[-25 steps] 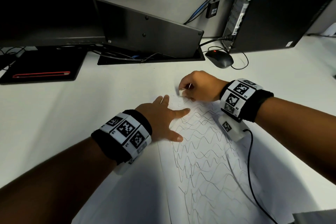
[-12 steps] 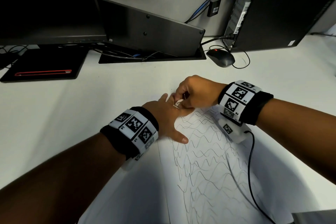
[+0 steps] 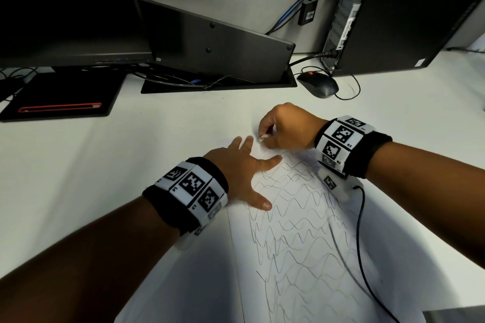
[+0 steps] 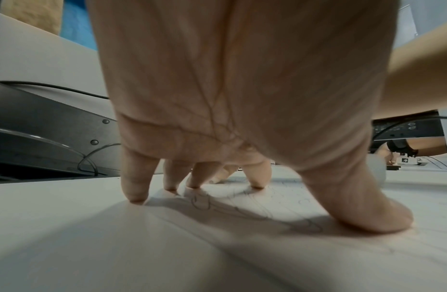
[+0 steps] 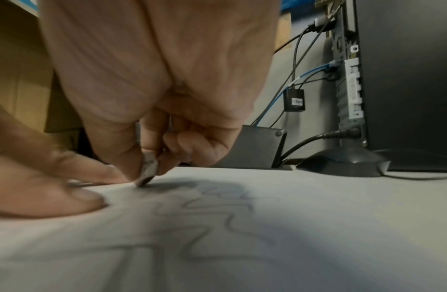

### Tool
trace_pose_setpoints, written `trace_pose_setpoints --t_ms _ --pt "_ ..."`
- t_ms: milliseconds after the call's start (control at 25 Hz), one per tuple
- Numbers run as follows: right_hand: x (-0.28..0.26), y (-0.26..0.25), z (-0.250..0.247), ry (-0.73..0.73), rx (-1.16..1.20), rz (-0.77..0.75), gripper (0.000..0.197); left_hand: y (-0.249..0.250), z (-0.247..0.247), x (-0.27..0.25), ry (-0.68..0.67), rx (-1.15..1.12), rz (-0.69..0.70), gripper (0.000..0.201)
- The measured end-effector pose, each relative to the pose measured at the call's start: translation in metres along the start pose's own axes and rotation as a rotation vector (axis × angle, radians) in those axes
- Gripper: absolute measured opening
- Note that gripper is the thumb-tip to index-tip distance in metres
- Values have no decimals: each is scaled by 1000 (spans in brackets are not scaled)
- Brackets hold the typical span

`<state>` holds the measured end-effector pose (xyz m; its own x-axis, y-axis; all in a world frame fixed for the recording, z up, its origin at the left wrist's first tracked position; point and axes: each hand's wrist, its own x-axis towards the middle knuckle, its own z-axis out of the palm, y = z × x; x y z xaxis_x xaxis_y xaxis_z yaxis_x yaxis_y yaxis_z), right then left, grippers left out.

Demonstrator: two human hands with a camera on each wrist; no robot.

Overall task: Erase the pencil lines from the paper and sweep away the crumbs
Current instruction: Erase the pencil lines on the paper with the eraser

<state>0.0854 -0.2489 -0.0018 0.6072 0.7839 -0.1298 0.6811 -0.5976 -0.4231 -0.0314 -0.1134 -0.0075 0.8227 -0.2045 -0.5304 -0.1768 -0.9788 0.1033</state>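
Spread flat, the left hand [image 3: 237, 165] is pressed on the paper [image 3: 301, 257] near its far left corner, while just beyond it an eraser [image 5: 147, 168] is pinched against the sheet by the right hand [image 3: 286, 127].

bare white desk [image 3: 78, 170] lies open left of the paper [image 3: 301, 244]; a computer mouse [image 3: 319, 84], cable tray [image 3: 220, 78] and pc tower [image 3: 409, 13] block the far edge.

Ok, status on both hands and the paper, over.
Left hand flat, pinning paper. Right hand pinching eraser at the far edge. Most pencil lines remain. Nothing obstructing.
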Motion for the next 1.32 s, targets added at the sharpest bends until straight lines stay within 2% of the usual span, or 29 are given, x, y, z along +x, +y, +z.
trace_pose_setpoints --t_ms 80,120,240,360,400,520,680,800,960,1120,1240,1320 --pt "-2 -4 1 -109 29 -24 8 0 0 -1 -4 -4 8 99" --pt "-2 -3 0 -109 26 -15 8 0 0 -1 -6 0 8 98" --pt "1 0 1 26 -47 11 9 0 1 0 4 20 5 98" --pt "-2 -7 5 -107 14 -36 9 -1 2 0 6 0 16 99" --pt "-2 -6 4 -106 31 -28 8 -1 2 0 1 3 13 99" --pt "-1 3 2 21 4 11 7 1 1 0 1 36 1 98" --pt "-4 3 1 -102 116 25 4 0 1 -1 -12 35 4 99" --pt "-1 7 -2 37 -6 50 4 1 1 -1 -2 40 -1 99" --pt "-5 -3 -2 -133 21 -14 5 -1 1 0 -18 28 -2 99" --pt "-3 5 -2 36 -67 34 6 0 1 0 -15 24 -9 99" --pt "-8 -1 -2 -114 13 5 4 -1 1 -1 -20 21 -12 99" --pt "-12 4 -2 -89 111 38 6 -2 2 -2 -22 25 -12 100"
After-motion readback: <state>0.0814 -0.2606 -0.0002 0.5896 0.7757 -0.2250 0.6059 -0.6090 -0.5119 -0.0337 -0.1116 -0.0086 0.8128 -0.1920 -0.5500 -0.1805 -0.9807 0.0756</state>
